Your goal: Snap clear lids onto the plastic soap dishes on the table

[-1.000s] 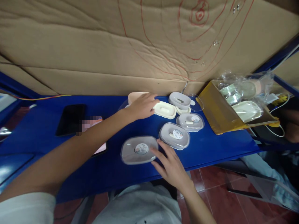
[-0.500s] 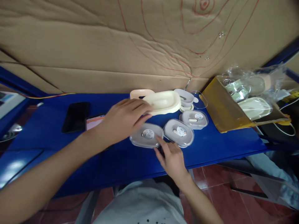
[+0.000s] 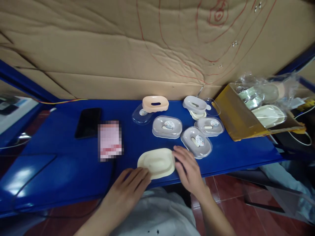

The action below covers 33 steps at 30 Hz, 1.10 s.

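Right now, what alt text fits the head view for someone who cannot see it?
Both hands, left hand and right hand, touch a cream soap dish at the near edge of a blue table. Behind it lie grey lidded dishes, a pink dish and a black phone.

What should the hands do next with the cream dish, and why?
Probably close the fingers on its two ends. The cream dish lies at the near edge of the blue table, with the left hand at its near-left rim and the right hand at its right end, both open, neither gripping.
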Each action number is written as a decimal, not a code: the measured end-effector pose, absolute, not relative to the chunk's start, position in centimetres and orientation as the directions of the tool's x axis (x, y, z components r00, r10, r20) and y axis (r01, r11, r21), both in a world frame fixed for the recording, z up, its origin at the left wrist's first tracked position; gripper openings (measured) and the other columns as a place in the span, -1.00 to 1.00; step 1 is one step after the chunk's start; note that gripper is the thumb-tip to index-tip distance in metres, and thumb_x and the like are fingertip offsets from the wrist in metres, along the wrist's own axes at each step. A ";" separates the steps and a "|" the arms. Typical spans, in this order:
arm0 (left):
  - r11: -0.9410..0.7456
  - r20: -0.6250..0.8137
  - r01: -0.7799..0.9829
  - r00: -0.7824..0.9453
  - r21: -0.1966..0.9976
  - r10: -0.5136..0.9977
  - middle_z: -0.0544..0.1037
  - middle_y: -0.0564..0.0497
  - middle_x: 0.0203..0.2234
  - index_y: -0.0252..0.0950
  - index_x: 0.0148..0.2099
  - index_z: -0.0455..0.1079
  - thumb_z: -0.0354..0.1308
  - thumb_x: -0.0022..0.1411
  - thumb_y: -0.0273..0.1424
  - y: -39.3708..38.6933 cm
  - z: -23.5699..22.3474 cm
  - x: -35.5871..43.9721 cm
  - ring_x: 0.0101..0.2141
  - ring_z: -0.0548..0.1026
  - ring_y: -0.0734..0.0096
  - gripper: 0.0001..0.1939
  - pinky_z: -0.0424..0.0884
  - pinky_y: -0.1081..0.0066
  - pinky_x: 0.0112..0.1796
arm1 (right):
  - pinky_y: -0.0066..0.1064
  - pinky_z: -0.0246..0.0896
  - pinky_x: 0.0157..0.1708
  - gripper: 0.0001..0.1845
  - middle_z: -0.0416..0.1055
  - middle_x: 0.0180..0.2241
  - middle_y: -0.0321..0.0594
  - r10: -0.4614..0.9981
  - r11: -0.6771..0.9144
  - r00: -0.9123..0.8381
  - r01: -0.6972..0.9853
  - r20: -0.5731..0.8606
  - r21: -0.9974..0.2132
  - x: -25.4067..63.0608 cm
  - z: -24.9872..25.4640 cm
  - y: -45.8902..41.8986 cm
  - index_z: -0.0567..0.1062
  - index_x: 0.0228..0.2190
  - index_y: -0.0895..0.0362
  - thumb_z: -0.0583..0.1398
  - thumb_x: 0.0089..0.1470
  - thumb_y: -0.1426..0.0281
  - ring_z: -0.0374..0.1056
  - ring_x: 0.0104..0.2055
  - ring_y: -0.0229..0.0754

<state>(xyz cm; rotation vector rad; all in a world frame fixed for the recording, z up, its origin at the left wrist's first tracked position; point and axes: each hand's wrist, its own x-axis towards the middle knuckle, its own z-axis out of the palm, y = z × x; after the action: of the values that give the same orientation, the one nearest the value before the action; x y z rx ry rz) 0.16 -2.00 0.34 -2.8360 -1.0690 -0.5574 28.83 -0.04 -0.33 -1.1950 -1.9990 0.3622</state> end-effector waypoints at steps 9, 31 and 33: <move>-0.604 0.313 0.791 0.552 0.099 0.773 0.62 -0.20 0.15 -0.20 0.26 0.51 0.07 0.57 -0.32 11.6 3.8 0.8 0.13 0.60 -0.02 -0.67 0.53 0.01 0.12 | 0.05 0.45 0.31 -0.66 0.46 0.34 -0.01 0.800 0.575 -0.389 0.715 0.456 -0.399 28.0 -1.8 -1.3 0.53 0.20 0.09 0.22 0.47 0.38 0.34 0.43 0.09; -0.628 0.476 0.648 0.428 0.430 0.768 0.51 -0.19 0.27 -0.22 0.30 0.40 0.12 0.59 -0.44 -0.8 0.0 0.5 0.34 0.49 0.12 -0.69 0.56 0.13 0.28 | 0.10 0.34 0.42 -0.17 -0.02 0.59 -0.14 0.858 0.505 -0.296 0.636 0.419 -0.584 29.9 -2.4 -1.1 0.08 0.54 -0.23 0.27 0.44 0.35 0.11 0.57 0.16; -0.639 0.486 0.654 0.438 0.405 0.757 0.51 -0.21 0.26 -0.24 0.29 0.40 0.09 0.61 -0.43 -1.0 -1.0 1.1 0.31 0.52 0.13 -0.71 0.58 0.14 0.26 | 0.12 0.33 0.42 -0.19 -0.07 0.61 -0.14 0.859 0.505 -0.311 0.650 0.407 -0.568 29.9 -2.3 -1.1 0.08 0.54 -0.22 0.26 0.45 0.34 0.09 0.57 0.16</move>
<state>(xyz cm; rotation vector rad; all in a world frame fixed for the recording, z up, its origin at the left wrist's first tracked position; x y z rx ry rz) 1.12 -0.97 -0.99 -2.7931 -1.3823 -1.0805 29.94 -1.05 -2.27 -1.2307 -2.0649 0.3917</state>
